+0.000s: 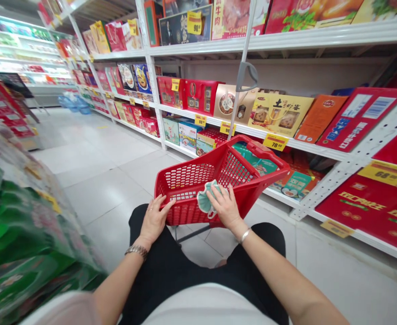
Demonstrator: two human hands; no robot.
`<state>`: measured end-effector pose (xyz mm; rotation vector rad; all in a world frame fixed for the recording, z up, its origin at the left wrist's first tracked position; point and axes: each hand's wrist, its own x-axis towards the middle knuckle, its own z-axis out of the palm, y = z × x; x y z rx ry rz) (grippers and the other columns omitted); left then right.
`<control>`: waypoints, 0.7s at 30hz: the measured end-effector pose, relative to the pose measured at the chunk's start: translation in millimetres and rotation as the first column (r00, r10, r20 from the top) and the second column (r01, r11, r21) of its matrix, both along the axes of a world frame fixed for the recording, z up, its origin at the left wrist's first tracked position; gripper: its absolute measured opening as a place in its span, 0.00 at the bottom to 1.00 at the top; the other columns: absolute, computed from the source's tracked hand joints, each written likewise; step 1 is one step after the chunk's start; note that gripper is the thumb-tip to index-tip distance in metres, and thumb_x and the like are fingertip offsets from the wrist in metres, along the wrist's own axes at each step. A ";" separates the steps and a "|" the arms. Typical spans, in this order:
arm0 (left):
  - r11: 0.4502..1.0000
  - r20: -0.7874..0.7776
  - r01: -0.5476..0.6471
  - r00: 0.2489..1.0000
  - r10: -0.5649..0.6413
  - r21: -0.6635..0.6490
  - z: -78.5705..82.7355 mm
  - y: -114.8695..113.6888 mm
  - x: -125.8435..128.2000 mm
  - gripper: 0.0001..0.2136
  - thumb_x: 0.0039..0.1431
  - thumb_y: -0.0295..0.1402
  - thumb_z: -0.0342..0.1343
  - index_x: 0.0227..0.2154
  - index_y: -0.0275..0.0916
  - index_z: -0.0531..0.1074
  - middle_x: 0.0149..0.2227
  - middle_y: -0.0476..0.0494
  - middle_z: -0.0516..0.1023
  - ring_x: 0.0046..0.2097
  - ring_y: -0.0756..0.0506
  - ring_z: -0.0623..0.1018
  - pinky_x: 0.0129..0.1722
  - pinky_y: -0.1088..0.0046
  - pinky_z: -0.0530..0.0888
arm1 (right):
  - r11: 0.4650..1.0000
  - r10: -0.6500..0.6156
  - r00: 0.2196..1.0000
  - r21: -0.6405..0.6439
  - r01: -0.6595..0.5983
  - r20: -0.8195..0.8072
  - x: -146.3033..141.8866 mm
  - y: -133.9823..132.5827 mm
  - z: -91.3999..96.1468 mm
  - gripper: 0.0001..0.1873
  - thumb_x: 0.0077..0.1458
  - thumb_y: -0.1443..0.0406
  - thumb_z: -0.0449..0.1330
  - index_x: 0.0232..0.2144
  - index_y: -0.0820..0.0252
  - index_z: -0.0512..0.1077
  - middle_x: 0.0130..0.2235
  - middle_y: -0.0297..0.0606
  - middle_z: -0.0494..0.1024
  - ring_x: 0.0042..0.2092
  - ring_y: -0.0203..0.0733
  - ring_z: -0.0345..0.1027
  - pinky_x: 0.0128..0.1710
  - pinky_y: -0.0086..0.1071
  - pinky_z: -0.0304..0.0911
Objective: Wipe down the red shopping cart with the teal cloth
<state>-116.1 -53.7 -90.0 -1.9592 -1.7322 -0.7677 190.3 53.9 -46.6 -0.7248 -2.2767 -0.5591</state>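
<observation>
red basket point(184, 213) of a cart: center of frame. left hand point(155, 214) lies partly open over its near-left corner — firmness of grip cannot be told. right hand point(223, 204), fingers bent, has hold of a pale green cloth point(203, 201) at the near rim — stocked shelves point(320, 39) at upper right.

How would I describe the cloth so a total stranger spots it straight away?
Find the red shopping cart beside the white shelves. On its near wall, the person's right hand rests on a small cloth. It's pale green with a whitish edge and small loop, unlike the perforated red plastic around it.
</observation>
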 end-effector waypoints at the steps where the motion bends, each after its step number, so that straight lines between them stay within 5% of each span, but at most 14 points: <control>1: 1.000 -0.007 -0.006 1.000 0.006 0.004 -0.5 0.2 -1.1 0.23 0.66 0.26 0.44 0.60 0.51 0.70 0.60 0.37 0.71 0.63 0.38 0.69 0.62 0.47 0.68 | 1.000 -0.025 1.000 -0.006 0.025 0.004 12.5 4.4 3.9 0.25 0.65 0.72 0.52 0.61 0.52 0.68 0.64 0.44 0.70 0.66 0.53 0.57 0.68 0.62 0.43; 5: 0.999 0.001 -0.026 1.000 0.026 0.035 -2.3 1.9 -1.1 0.21 0.67 0.28 0.45 0.59 0.52 0.71 0.58 0.37 0.72 0.62 0.37 0.71 0.62 0.44 0.66 | 0.995 -0.100 0.995 -0.011 0.100 0.010 55.6 18.1 21.0 0.25 0.64 0.72 0.52 0.61 0.56 0.68 0.64 0.46 0.70 0.69 0.52 0.53 0.69 0.61 0.39; 9: 0.997 0.043 -0.003 0.999 0.000 0.073 -3.7 5.6 1.5 0.21 0.67 0.28 0.46 0.58 0.51 0.72 0.56 0.37 0.73 0.60 0.37 0.71 0.59 0.49 0.70 | 0.991 -0.116 0.993 -0.060 0.117 0.032 59.3 21.3 31.9 0.26 0.64 0.74 0.50 0.62 0.57 0.67 0.62 0.47 0.72 0.69 0.51 0.53 0.69 0.65 0.27; 16: 0.998 -0.009 -0.014 1.000 0.015 0.060 1.6 5.6 -0.2 0.19 0.68 0.30 0.45 0.56 0.49 0.73 0.52 0.38 0.76 0.57 0.39 0.73 0.56 0.53 0.72 | 0.988 -0.043 0.992 -0.141 0.060 0.123 18.5 25.3 34.6 0.26 0.60 0.76 0.53 0.60 0.61 0.69 0.61 0.49 0.72 0.66 0.53 0.59 0.67 0.54 0.47; 21: 0.998 -0.039 -0.058 0.998 0.057 -0.026 9.1 1.9 2.9 0.20 0.68 0.30 0.43 0.57 0.51 0.72 0.51 0.38 0.78 0.58 0.39 0.74 0.62 0.45 0.64 | 0.980 -0.064 0.989 -0.178 0.087 0.131 43.4 42.6 51.4 0.31 0.56 0.78 0.52 0.60 0.56 0.69 0.61 0.46 0.73 0.60 0.48 0.65 0.68 0.54 0.41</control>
